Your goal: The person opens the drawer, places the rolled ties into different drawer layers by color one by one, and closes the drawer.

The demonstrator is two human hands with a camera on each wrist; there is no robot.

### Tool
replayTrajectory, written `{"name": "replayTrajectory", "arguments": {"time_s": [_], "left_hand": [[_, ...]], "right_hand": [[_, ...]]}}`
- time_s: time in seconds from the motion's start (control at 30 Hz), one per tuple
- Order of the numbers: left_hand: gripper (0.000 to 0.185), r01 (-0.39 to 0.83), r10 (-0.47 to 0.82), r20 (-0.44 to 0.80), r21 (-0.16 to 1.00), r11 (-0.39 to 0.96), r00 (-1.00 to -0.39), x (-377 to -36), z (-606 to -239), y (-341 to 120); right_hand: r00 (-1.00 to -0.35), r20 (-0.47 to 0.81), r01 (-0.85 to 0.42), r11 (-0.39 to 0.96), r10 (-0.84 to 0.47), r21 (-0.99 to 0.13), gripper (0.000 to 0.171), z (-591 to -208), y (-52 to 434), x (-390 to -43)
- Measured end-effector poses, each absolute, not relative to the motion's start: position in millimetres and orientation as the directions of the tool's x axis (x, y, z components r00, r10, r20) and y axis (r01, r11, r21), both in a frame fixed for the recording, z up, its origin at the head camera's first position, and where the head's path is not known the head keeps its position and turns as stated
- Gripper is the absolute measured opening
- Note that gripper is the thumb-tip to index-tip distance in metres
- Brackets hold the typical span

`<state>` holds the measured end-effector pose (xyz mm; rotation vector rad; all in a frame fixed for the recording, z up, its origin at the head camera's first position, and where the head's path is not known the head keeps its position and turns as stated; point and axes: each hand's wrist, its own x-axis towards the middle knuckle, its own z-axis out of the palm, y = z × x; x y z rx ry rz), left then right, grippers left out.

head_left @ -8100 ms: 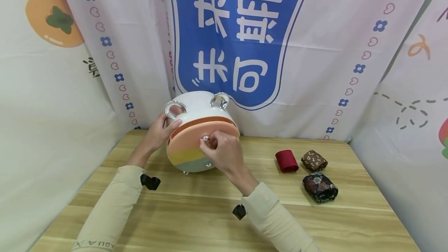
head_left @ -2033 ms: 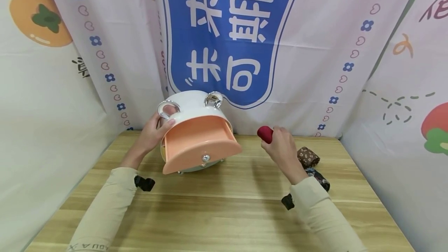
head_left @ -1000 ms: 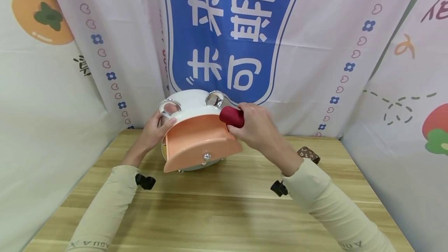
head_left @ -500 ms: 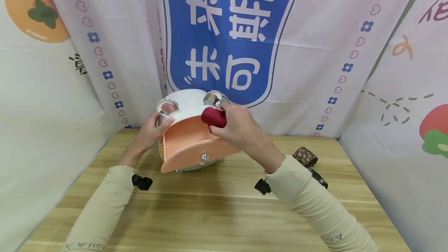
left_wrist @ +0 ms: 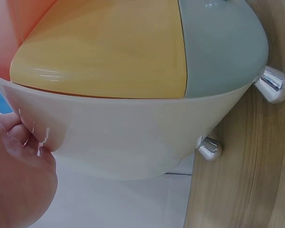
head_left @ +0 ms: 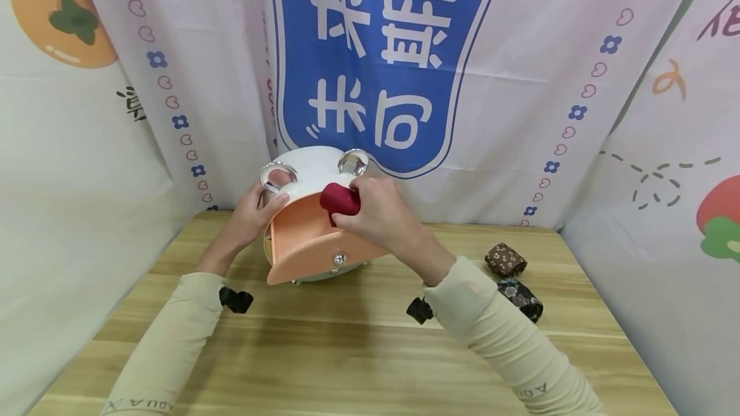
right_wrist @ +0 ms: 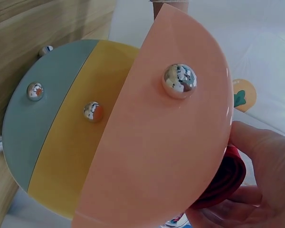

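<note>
Over the right part of the pulled-out drawer (head_left: 306, 259), your right hand (head_left: 381, 212) grips the red roll (head_left: 340, 199), fingers curled round it; whether roll touches drawer, cannot tell. Your left hand (head_left: 250, 220) clasps the box (head_left: 315, 169) at its left side, thumb forward. Right on the surface (head_left: 324, 352): brown roll (head_left: 505, 260), dark roll (head_left: 522, 300) just beside it.

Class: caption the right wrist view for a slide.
Right hand gripping a rolled red cloth behind the half-round peach drawer front, the yellow front and grey-green front alongside.
</note>
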<state>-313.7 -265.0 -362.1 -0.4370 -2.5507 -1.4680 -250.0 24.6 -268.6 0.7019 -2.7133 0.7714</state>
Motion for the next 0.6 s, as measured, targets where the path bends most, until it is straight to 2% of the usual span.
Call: {"name": "replayTrajectory", "arguments": {"time_s": [0.23, 0.6], "left_hand": [[0.083, 0.328, 0.164, 0.285, 0.815, 0.478, -0.945, -314.0, -362.4, -264.9], [0.082, 0.336, 0.169, 0.291, 0.807, 0.486, -0.942, -314.5, -363.4, -265.2]], "right_hand": [[-0.870, 0.302, -0.492, 0.726, -0.390, -0.480, 0.035, -269.2, 18.8, -250.7], [-0.901, 0.218, -0.433, 0.756, -0.375, -0.491, 0.033, -267.5, 9.8, -252.0]]}}
